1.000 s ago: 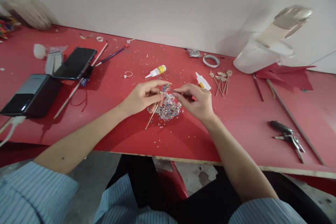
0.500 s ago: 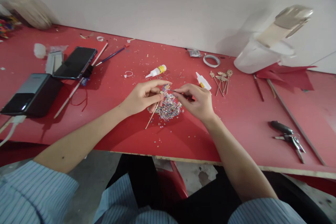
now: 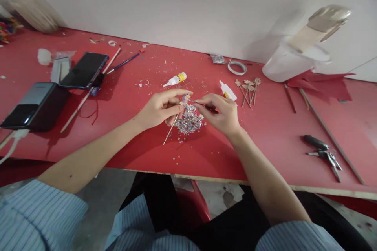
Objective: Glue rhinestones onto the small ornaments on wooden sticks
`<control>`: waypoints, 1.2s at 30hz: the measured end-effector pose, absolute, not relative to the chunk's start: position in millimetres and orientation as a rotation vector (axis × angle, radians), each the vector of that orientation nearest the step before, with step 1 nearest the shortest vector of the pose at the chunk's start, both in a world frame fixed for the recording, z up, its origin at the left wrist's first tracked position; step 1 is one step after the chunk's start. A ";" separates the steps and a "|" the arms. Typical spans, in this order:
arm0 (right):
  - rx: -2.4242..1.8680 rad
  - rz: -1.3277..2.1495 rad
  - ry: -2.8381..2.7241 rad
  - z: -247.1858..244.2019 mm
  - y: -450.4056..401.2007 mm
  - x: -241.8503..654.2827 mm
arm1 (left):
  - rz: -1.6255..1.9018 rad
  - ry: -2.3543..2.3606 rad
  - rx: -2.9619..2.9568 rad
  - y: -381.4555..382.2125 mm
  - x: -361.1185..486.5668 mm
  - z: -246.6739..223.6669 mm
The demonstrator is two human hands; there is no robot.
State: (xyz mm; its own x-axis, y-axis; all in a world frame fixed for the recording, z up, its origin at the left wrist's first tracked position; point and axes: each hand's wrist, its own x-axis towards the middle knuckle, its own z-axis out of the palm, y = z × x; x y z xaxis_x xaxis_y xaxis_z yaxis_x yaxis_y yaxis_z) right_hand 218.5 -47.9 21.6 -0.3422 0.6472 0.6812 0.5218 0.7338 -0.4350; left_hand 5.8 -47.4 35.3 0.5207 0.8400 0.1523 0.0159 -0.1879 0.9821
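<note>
My left hand [image 3: 161, 108] pinches a thin wooden stick [image 3: 171, 128] topped by a small ornament [image 3: 186, 98] with blue and yellowish bits on it. The stick slants down toward me, and fingers cover part of the ornament. From the right, my right hand [image 3: 219, 111] grips slim tweezers [image 3: 192, 101], their tips at the ornament; whether they hold a bit is too small to tell. Below both hands lies a heap of glittering little rhinestones [image 3: 190, 120]. One glue bottle [image 3: 176, 79] lies beyond my left hand, another glue bottle [image 3: 227, 91] just past my right.
Several wooden ornaments on sticks [image 3: 249, 88] lie at right, near a tape roll [image 3: 237, 68] and a white bucket [image 3: 278, 64]. Keys [image 3: 326, 155] rest at far right. A phone [image 3: 85, 70], a power bank [image 3: 33, 106] and a long stick [image 3: 79, 106] occupy the red table's left.
The tweezers' tips have shifted very slightly at the ornament. Both hands stay almost where they were.
</note>
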 end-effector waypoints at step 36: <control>-1.008 0.949 -1.369 20.8 -32.1 219.8 | 0.779 0.716 1.606 -44.9 3.4 34.7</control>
State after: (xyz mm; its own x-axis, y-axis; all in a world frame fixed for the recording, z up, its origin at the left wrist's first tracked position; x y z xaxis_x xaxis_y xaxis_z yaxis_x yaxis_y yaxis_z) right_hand 219.8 -32.1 20.8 -0.0008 0.9512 0.3085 0.0443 0.3082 -0.9503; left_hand 3.4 -44.9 34.7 0.5926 0.7986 0.1057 0.0383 -0.1590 0.9865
